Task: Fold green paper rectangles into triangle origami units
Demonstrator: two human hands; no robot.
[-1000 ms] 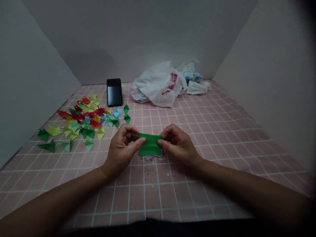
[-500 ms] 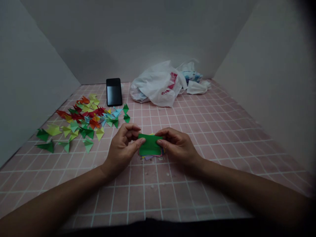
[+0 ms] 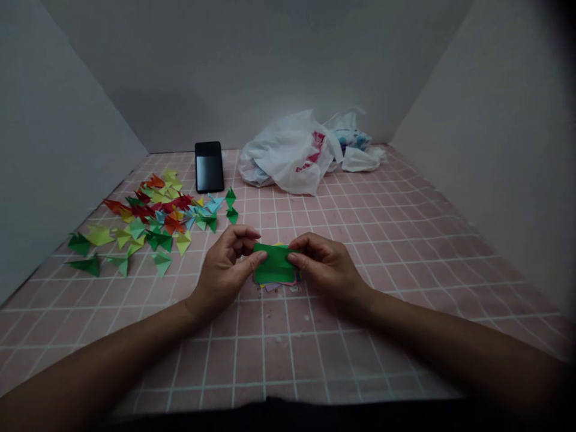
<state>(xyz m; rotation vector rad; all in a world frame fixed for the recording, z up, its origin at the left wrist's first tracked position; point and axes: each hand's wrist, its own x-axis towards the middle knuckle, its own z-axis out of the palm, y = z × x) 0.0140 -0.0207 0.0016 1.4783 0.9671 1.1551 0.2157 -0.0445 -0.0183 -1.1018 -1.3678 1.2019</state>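
Note:
Between my two hands is a green sheet of paper, its face turned toward me. My left hand pinches its upper left corner between thumb and fingers. On the other side, my right hand pinches the upper right corner the same way. Beneath the green sheet, edges of a stack of coloured paper show in yellow, lilac and pink; most of the stack is hidden. To the left of my left hand lie many small folded paper pieces in green, yellow, red, orange and light blue.
A black smartphone lies behind the folded pieces. White plastic bags and a crumpled white tissue sit by the back wall. Pale walls enclose the pink checked tablecloth on three sides.
Both hands keep the same pinch on the green paper, which has hardly moved. The whole view has shifted very slightly.

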